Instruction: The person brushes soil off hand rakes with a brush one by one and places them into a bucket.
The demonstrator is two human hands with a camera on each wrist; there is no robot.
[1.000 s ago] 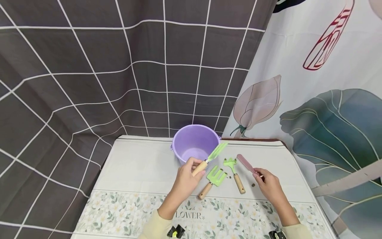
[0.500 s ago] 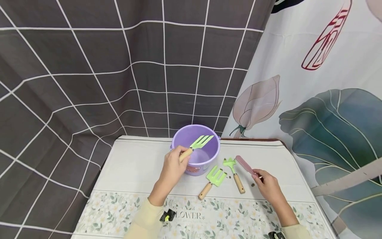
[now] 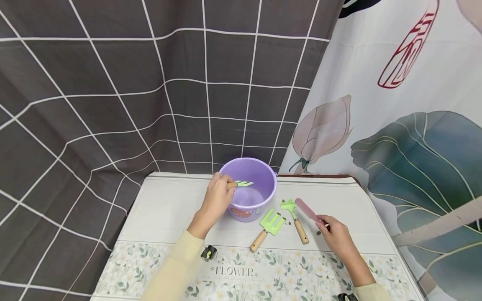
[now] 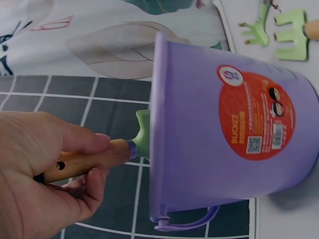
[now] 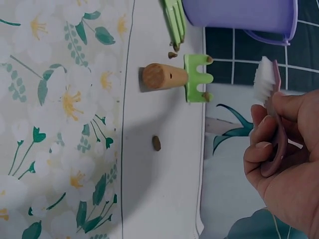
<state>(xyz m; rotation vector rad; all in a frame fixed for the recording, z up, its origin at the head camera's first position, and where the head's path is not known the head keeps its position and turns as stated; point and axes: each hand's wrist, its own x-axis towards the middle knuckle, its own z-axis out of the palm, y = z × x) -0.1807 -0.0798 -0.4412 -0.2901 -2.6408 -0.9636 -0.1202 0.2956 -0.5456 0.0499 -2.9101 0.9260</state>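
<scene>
My left hand (image 3: 215, 200) grips the wooden handle of a small green garden fork (image 3: 244, 184). The fork's tines reach over the mouth of a purple bucket (image 4: 194, 134); in the left wrist view the rim hides most of them. Off to the right, my right hand (image 3: 336, 236) holds a pink brush (image 3: 306, 207) by its handle, its white bristles (image 5: 263, 82) showing in the right wrist view. Between the hands lie another green hand fork (image 3: 273, 222) and a small green rake (image 3: 289, 205), both wooden-handled, with brown bits on their tips.
Several brown crumbs, one of them a larger brown bit (image 5: 156, 143), lie on the white table cover (image 3: 169, 209) near the tools. A floral band (image 3: 143, 263) crosses the table's front. Dark checked cloth (image 3: 188, 108) hangs behind the bucket, a lotus-printed curtain (image 3: 376, 108) to the right.
My left hand has carried the fork left from in front of the bucket's right side, and its tines have lowered into the bucket's mouth. The right hand with the brush has barely moved.
</scene>
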